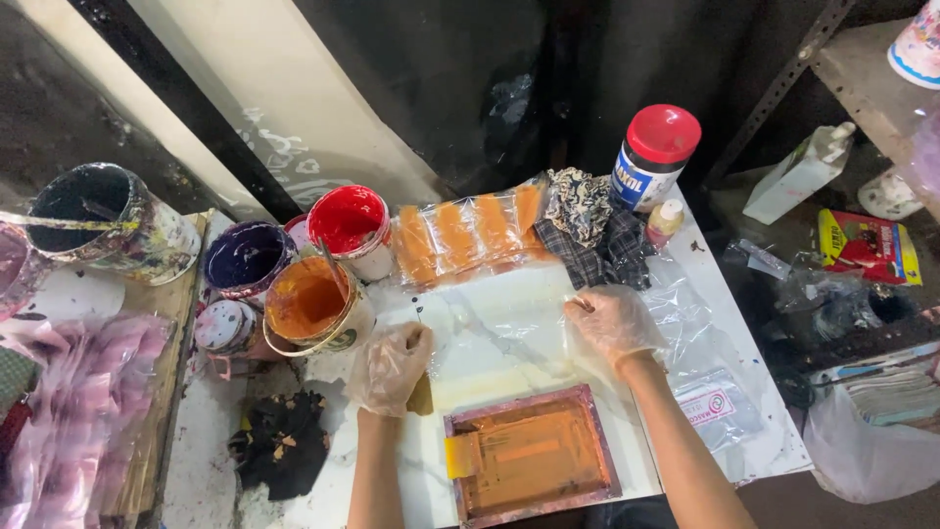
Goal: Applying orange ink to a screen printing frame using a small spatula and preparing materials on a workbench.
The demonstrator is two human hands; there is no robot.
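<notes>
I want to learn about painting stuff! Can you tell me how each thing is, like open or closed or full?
Orange paint tub: open, paint inside.
Red paint tub: open.
Purple paint tub: open.
Red-lidded jar: closed, upright.
Printing frame: flat, orange-inked.
Left hand: gloved, on the table.
Right hand: gloved, pressing clear plastic sheet.

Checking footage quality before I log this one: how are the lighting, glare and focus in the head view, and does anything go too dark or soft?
Head view: the white table is evenly lit, with soft glare on the clear plastic; both gloved hands, left and right, and the orange screen frame look sharp; the background top centre falls into near black; the pink plastic at the left edge looks slightly soft.
</notes>
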